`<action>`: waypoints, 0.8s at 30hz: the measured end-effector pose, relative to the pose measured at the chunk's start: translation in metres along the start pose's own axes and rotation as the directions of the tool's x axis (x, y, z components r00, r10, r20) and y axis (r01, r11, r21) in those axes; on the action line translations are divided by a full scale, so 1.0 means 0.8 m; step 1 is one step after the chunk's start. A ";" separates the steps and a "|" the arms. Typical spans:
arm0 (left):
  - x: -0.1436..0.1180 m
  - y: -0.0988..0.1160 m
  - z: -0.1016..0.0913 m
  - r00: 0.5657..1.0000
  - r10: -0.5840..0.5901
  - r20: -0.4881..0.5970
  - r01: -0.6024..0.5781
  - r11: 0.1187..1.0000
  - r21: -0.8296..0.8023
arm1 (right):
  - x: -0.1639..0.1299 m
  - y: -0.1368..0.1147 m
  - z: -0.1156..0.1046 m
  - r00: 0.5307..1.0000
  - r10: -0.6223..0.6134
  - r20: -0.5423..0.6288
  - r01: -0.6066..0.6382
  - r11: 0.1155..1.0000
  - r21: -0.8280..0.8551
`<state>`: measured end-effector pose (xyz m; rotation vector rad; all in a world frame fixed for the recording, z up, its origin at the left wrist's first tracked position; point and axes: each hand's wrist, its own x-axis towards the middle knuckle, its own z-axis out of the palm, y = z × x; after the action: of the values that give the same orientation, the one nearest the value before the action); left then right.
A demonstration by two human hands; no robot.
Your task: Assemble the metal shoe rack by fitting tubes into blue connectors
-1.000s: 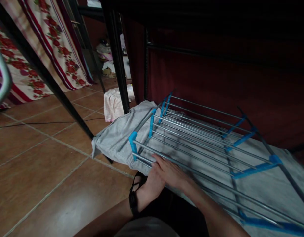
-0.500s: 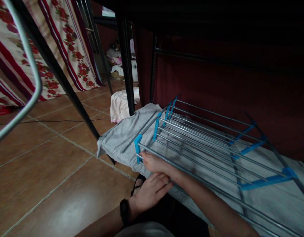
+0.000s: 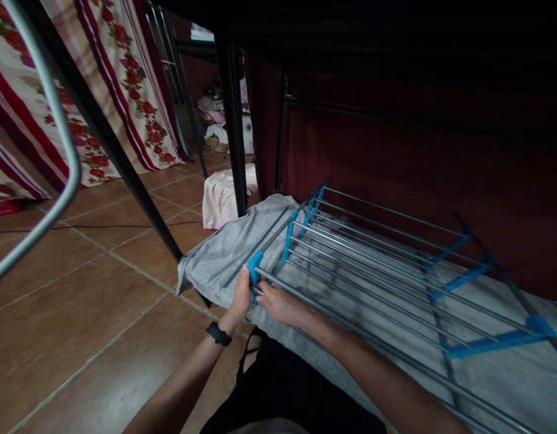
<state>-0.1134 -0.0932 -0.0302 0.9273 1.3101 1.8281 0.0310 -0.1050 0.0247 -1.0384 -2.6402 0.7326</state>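
Note:
A metal drying rack (image 3: pixel 346 241) with grey rods and blue plastic brackets lies on a grey cloth (image 3: pixel 204 265). My left hand (image 3: pixel 241 296) is closed on the near-left blue bracket (image 3: pixel 255 265), thumb along its side; its other fingers are partly hidden. Just to the right, my right hand (image 3: pixel 278 303) is closed around a thin rod where it meets that same bracket, below the thicker front rod. Its fingertips point at the bracket, and part of the grip is hidden. A loose-looking grey bar (image 3: pixel 255 247) rests on the cloth left of the rack.
A black metal frame leg (image 3: pixel 236 132) and a slanted black bar (image 3: pixel 120 157) stand left of the cloth. A curved pale metal tube (image 3: pixel 70 150) crosses the far left. Dark red fabric (image 3: pixel 373 163) hangs behind; a black cable (image 3: pixel 125 226) runs over the tiled floor (image 3: pixel 93 301).
My left hand has left my right wrist and moved up and left onto the blue bracket. My right hand stays at the rod beside the bracket.

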 end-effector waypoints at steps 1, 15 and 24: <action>0.000 -0.005 0.002 1.000 -0.008 -0.009 0.008 1.000 -0.011 | 0.000 -0.001 -0.001 1.000 -0.003 0.001 0.003 1.000 0.000; -0.004 0.021 0.010 1.000 0.014 0.028 -0.016 0.997 0.079 | 0.012 0.008 0.007 1.000 -0.025 -0.007 0.026 0.986 0.165; -0.001 0.013 0.010 1.000 0.014 -0.015 -0.013 0.996 0.083 | 0.013 0.008 -0.006 0.995 -0.096 -0.004 0.095 0.969 0.227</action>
<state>-0.1079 -0.0928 -0.0182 0.9700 1.4017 1.8061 0.0288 -0.0926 0.0257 -0.8417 -2.5174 0.9894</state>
